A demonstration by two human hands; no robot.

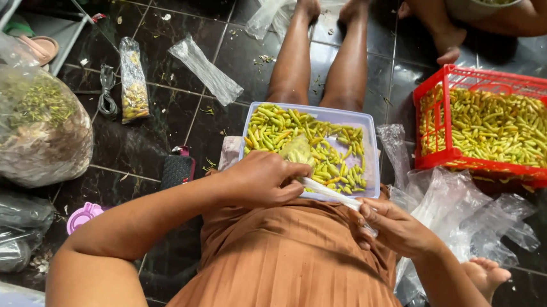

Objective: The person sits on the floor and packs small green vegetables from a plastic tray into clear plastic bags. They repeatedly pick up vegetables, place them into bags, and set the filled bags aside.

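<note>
My left hand (pixel 262 179) grips the filled end of a small clear plastic bag (pixel 299 152) of yellow-green chillies, held over a pale blue tray (pixel 374 160) on my lap. My right hand (pixel 393 227) pinches the bag's twisted neck, which stretches between both hands. The tray holds a layer of loose yellow-green chillies (pixel 325 147). I sit on the dark tiled floor with my legs stretched out ahead.
A red crate (pixel 437 157) full of chillies stands at the right, with a heap of empty clear bags (pixel 456 205) beside it. A filled chilli bag (pixel 133 83) and a large bag of stems (pixel 28 123) lie at left. Another person's feet show top right.
</note>
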